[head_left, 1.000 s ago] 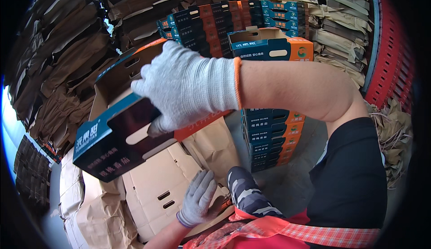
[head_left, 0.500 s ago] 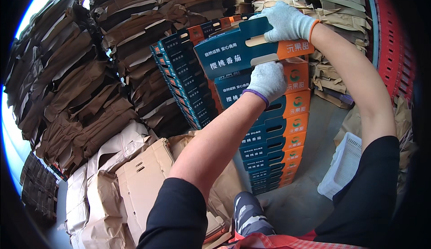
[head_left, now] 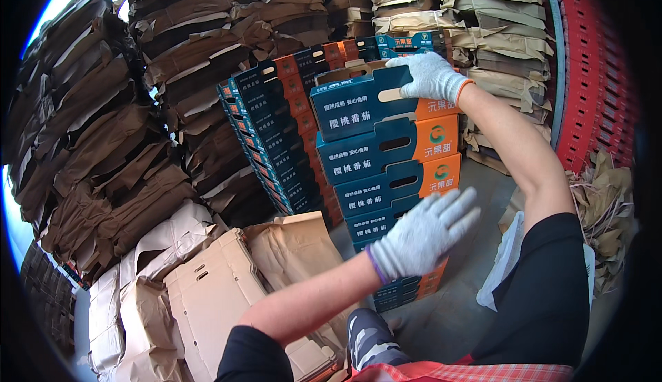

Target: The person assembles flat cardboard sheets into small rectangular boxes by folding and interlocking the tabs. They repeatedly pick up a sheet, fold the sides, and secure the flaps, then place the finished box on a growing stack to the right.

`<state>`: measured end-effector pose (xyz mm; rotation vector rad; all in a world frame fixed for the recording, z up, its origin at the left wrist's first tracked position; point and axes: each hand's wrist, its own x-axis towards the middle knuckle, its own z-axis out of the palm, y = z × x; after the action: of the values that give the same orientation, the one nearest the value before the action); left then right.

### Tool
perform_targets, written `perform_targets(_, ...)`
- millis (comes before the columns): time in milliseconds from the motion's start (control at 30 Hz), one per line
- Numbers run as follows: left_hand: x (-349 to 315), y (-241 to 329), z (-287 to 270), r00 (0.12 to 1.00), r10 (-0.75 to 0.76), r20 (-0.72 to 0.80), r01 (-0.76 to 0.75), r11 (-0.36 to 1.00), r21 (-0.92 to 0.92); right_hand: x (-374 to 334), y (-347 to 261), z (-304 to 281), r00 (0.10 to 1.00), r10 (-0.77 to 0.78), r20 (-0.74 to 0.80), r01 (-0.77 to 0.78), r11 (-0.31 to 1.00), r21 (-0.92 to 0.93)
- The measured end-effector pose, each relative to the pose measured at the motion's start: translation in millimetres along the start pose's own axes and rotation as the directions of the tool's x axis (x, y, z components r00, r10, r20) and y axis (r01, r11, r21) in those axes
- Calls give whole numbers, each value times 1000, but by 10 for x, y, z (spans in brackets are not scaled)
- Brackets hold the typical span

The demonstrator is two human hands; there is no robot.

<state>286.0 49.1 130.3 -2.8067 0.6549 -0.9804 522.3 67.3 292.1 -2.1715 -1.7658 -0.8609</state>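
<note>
A teal and orange cardboard box [head_left: 355, 112] with a handle slot sits on top of a tall stack of matching boxes [head_left: 367, 198] in front of me. My right hand [head_left: 431, 78], in a pale glove with an orange cuff, is closed over the upper front edge of the top box, beside its slot. My left hand [head_left: 426, 234], in a similar glove with a purple cuff, is held in front of the lower boxes with its fingers stretched out and nothing in it. It hides part of the stack.
Another column of such boxes [head_left: 265, 134] stands behind to the left. Flat brown cardboard sheets [head_left: 214, 292] lie low at left. Bundled cardboard piles [head_left: 103, 106] rise around. A white plastic basket [head_left: 502, 261] sits on the floor at right, near red crates [head_left: 600, 58].
The top box has come down from a tilted position and now rests level on the stack. My left hand has left it, moving down and opening. My right hand has lowered with the box.
</note>
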Motion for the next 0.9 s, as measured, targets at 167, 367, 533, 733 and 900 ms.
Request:
perform_targets(167, -2137, 699, 356, 864, -466, 190, 492, 861, -128, -803, -517, 222, 727, -51, -685, 237, 955, 181)
perform_targets(367, -4651, 2012, -528, 153, -986, 70, 964, 164, 209, -2583, -1868, 1476, 579, -634, 513, 137, 696, 705)
perform_targets(533, -5324, 2590, -1061, -114, -983, -144, 773, -178, 608, -2810, -2212, 1916, 277, -573, 771, -175, 759, 627)
perform_targets(733, -5325, 2578, -643, -155, -955, -255, 751, -281, 597, -2600, -2076, 1519, 386, -448, 807, -249, 792, 558)
perform_targets(900, -5328, 2557, -513, -268, -937, -224, 788, -347, 509, -2394, -1913, 1213, 458, -321, 829, -248, 849, 466)
